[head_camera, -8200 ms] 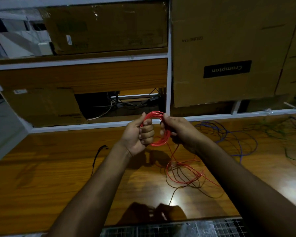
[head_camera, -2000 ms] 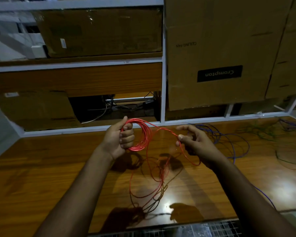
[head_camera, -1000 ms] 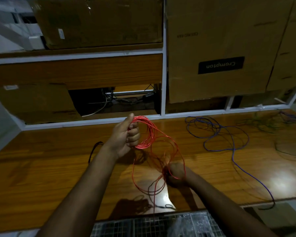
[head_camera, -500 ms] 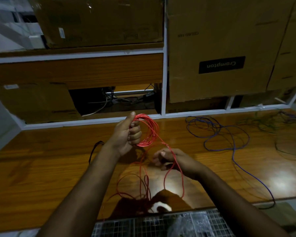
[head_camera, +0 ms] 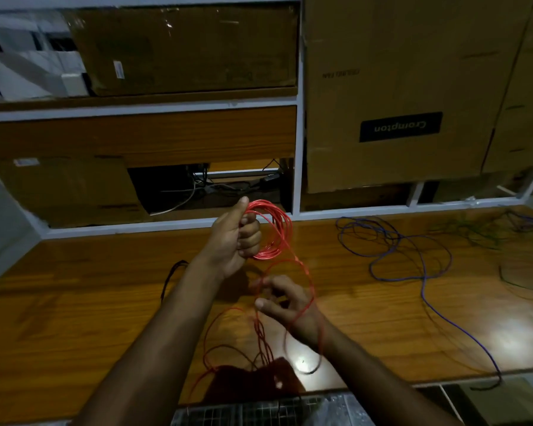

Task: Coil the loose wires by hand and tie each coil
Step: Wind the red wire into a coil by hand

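Gripping red coil (head_camera: 273, 230), left hand (head_camera: 236, 238); right hand (head_camera: 285, 305), nearer, pinches slack red wire (head_camera: 260, 336) trailing toward near counter (head_camera: 74, 302) edge.

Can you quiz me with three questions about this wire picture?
1. True or false: the left hand grips the red coil.
2. Which wire lies loose on the table, right of the hands? A) blue B) white C) yellow
3. Fill in: loose red wire loops over the ___ hand.

Key: 1 true. 2 A, the blue wire. 3 right: it drapes over the right hand.
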Tool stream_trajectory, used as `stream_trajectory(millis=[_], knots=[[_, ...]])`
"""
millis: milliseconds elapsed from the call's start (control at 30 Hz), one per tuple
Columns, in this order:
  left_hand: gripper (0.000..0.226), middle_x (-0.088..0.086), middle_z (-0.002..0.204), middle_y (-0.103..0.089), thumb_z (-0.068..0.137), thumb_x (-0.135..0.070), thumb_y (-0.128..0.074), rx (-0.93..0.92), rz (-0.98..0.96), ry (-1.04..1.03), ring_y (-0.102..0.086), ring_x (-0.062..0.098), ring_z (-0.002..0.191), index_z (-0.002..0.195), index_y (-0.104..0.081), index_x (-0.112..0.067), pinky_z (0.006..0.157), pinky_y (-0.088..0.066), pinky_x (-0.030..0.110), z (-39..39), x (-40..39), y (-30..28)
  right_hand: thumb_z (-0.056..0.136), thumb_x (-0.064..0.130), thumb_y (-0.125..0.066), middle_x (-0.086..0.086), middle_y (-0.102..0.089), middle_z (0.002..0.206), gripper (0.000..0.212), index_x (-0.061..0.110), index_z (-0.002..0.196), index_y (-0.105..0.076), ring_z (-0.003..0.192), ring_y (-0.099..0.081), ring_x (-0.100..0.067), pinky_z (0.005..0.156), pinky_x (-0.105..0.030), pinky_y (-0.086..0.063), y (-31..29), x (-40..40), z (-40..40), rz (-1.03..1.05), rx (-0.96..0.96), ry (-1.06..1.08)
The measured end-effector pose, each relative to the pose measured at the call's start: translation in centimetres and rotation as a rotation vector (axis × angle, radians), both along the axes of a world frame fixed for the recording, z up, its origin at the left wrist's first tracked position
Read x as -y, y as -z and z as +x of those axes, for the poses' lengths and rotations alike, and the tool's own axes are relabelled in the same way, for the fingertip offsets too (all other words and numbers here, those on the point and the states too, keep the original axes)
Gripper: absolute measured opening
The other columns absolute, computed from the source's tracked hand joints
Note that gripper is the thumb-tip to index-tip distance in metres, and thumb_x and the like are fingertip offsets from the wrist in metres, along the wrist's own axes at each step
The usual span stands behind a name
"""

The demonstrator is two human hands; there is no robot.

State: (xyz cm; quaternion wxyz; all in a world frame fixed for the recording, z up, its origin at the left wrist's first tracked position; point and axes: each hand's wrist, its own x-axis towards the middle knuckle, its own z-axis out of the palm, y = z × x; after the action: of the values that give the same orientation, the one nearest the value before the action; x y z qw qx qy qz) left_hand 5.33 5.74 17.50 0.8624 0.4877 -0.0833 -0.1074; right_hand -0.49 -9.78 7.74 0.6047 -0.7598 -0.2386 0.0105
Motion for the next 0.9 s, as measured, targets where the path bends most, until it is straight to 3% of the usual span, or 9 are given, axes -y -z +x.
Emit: stream_trajectory(millis=[100,200,300,400,467,567,667,800,900], knots=[[0.044,-0.008,0.043,-0.026,0.105,-0.039,-0.036,0.001,0.007,-0.061,-0.022,0.004,0.032,0.066,-0.036,-0.018,0.033,-0.015,0.017,0.0,0.3,0.1,0.094,0.024,-0.066,0.012,-0.065,0.097,0.006,0.026,0.095,-0.071,0.094,-0.063,-0.009,0.077,-0.025,-0.049,1.8,-1.7,-1.5,-0.027,0.137,-0.008],[0.044,-0.008,0.043,-0.026,0.104,-0.039,-0.038,-0.023,-0.001,-0.11,-0.021,0.004,0.032,0.066,-0.037,-0.019,0.034,-0.014,0.017,0.3,0.2,0.7,0.099,0.019,-0.057,-0.006,-0.065,0.085,0.017,0.006,0.1,-0.068,0.08,-0.064,-0.023,0.074,-0.043,-0.054,0.9,-2.8,-4.5,0.192,-0.027,-0.08],[0.045,-0.008,0.043,-0.027,0.104,-0.04,-0.038,-0.037,0.003,-0.124,-0.022,0.005,0.032,0.065,-0.038,-0.019,0.033,-0.015,0.016,0.4,0.0,1.5,0.101,0.023,-0.049,-0.002,-0.06,0.074,0.021,0.015,0.105,-0.068,0.062,-0.056,-0.018,0.055,-0.032,-0.05,-2.7,-2.5,-6.2,0.342,-0.187,0.01],[0.045,-0.008,0.044,-0.028,0.104,-0.042,-0.038,-0.038,0.045,-0.174,-0.022,0.006,0.033,0.065,-0.04,-0.02,0.033,-0.016,0.018,0.8,-0.3,2.0,0.099,0.027,-0.054,0.008,-0.06,0.075,0.022,0.022,0.111,-0.071,0.064,-0.049,-0.011,0.053,-0.02,-0.04,-8.1,-0.2,-7.3,0.369,-0.194,0.059],[0.045,-0.008,0.044,-0.028,0.104,-0.042,-0.038,-0.041,0.068,-0.195,-0.022,0.006,0.033,0.065,-0.04,-0.02,0.034,-0.016,0.018,1.1,-0.4,2.2,0.098,0.018,-0.058,0.016,-0.062,0.079,0.025,0.028,0.117,-0.07,0.067,-0.052,-0.002,0.059,-0.015,-0.041,-11.0,2.0,-7.5,0.203,0.033,0.209],[0.045,-0.008,0.044,-0.027,0.105,-0.041,-0.038,-0.012,0.114,-0.168,-0.022,0.006,0.033,0.065,-0.04,-0.02,0.034,-0.017,0.018,1.1,-0.5,2.2,0.093,0.012,-0.065,0.007,-0.064,0.087,0.028,0.024,0.117,-0.072,0.072,-0.061,-0.007,0.066,-0.018,-0.047,-13.4,5.6,-5.4,-0.115,0.484,0.72],[0.042,-0.008,0.047,-0.027,0.104,-0.039,-0.037,0.054,0.195,-0.115,-0.022,0.006,0.036,0.067,-0.038,-0.019,0.037,-0.016,0.019,0.4,-0.3,1.6,0.086,0.002,-0.067,-0.002,-0.064,0.092,0.025,0.016,0.106,-0.074,0.08,-0.061,-0.015,0.069,-0.02,-0.042,-14.3,8.7,-1.6,-0.311,0.599,0.965],[0.043,-0.007,0.045,-0.025,0.104,-0.037,-0.037,0.095,0.201,-0.057,-0.021,0.006,0.035,0.066,-0.035,-0.018,0.041,-0.011,0.022,-0.2,0.5,0.7,0.087,-0.005,-0.061,-0.003,-0.063,0.108,0.034,0.017,0.112,-0.069,0.098,-0.061,-0.019,0.085,-0.033,-0.052,-12.5,10.3,3.0,-0.656,0.352,0.77],[0.042,-0.007,0.045,-0.025,0.103,-0.037,-0.039,0.096,0.159,-0.044,-0.021,0.005,0.034,0.065,-0.034,-0.018,0.039,-0.012,0.02,-0.3,0.9,0.4,0.091,0.002,-0.06,0.005,-0.066,0.098,0.028,0.027,0.099,-0.071,0.095,-0.062,-0.013,0.086,-0.035,-0.053,-10.4,9.9,4.6,-0.782,0.262,0.465]])
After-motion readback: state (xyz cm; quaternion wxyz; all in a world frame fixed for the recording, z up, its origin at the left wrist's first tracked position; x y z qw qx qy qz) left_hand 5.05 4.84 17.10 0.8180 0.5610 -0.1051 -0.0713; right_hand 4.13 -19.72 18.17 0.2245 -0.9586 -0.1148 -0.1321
